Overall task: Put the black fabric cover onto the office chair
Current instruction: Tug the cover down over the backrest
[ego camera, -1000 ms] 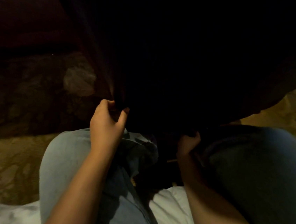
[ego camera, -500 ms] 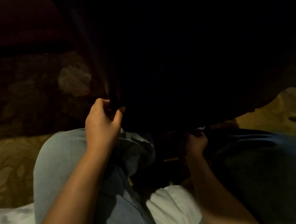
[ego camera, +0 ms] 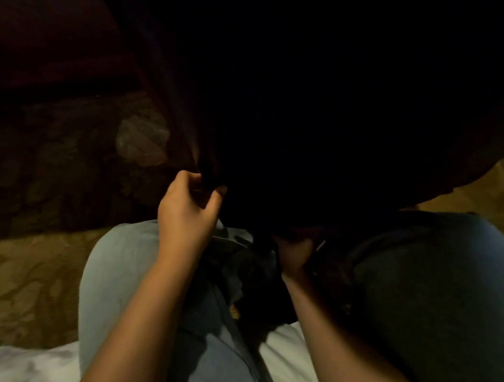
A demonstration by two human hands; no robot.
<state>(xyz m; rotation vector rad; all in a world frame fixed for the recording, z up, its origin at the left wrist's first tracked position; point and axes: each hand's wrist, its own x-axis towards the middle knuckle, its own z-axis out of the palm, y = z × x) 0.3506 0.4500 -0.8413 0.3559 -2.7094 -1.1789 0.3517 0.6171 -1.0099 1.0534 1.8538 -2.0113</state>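
1. I observed the black fabric cover filling the upper middle of the head view, hanging as one dark mass directly in front of the person's knees.
2. The left hand was raised at the cover's left edge. Thumb and curled fingers pinched a gathered fold of the cloth, and taut pleats ran upward from that pinch.
3. The right hand sat lower, just right of centre, under the cover's bottom hem. Its fingers were curled round the hem (deep shadow hid the fingertips, so I could not read the grip in detail).
4. Both knees wore light blue jeans; the right knee lay partly in the cover's shadow.
5. A patterned carpet lay to the left, and white bedding showed between the forearms.
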